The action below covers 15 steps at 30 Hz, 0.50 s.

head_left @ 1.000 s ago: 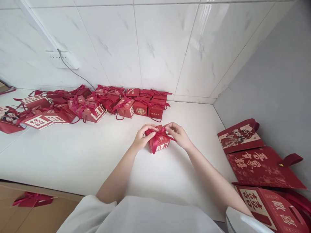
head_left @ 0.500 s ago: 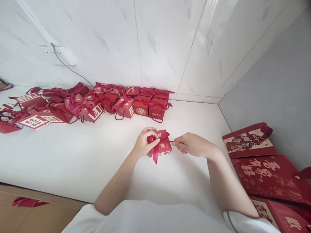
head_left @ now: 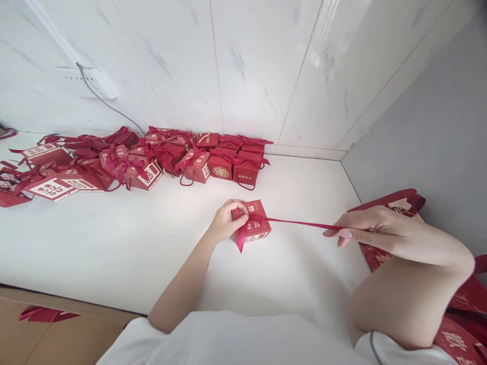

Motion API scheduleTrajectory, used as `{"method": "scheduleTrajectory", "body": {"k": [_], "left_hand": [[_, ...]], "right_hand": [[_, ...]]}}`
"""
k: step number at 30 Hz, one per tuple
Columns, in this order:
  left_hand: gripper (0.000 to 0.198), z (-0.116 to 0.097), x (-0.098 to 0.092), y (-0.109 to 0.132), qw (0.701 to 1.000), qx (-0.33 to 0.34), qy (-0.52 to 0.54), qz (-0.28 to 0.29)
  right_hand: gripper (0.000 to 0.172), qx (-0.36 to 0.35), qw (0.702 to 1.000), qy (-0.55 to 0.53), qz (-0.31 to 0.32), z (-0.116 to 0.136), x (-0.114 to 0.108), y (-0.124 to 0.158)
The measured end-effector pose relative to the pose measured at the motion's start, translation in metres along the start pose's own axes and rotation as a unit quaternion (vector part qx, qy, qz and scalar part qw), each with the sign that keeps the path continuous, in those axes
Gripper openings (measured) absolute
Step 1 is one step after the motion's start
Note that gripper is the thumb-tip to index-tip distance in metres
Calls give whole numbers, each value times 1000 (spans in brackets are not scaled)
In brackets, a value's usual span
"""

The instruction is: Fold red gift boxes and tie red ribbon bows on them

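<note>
At frame centre, left hand (head_left: 224, 224) clamps the red gift box (head_left: 254, 221); right hand (head_left: 375, 228), centre right, pinches the ribbon (head_left: 304, 223) taut.

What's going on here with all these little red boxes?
A person is working at a white counter. Their left hand pins down a small red box, with the fingers on its top where the ribbon crosses. The right hand pinches the ribbon, which is drawn out taut to the right. A cluster of ribbon-tied red boxes sits against the tiled wall. Flat red paper bags lie on the right, partly hidden behind the arm.
</note>
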State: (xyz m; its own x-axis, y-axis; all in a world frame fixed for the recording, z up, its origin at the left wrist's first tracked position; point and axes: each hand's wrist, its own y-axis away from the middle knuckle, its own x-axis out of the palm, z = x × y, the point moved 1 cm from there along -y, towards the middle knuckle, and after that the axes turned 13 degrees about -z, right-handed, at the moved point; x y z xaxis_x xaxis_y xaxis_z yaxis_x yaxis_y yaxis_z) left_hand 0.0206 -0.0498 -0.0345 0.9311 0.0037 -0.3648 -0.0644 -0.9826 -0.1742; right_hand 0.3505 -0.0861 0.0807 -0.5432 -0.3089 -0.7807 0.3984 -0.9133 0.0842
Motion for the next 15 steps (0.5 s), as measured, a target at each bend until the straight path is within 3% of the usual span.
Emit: {"method": "scheduleTrajectory", "body": {"k": [3,8,11,15], "left_hand": [[11,-2,-1,0,1000,6,22,-7],[19,-11,-3,7,997,29,-25,-62],[26,-16,-4,12,996,13,-76,-51],[16,-17,-7,11,995,7,-87,-43]], "right_hand": [[27,17,999,-10,38,-1,0,1],[36,40,998,-27,-34,8,17,-24],[31,-25,997,-55,-54,23,46,-52],[19,-149,977,-96,-119,41,92,-86]]}}
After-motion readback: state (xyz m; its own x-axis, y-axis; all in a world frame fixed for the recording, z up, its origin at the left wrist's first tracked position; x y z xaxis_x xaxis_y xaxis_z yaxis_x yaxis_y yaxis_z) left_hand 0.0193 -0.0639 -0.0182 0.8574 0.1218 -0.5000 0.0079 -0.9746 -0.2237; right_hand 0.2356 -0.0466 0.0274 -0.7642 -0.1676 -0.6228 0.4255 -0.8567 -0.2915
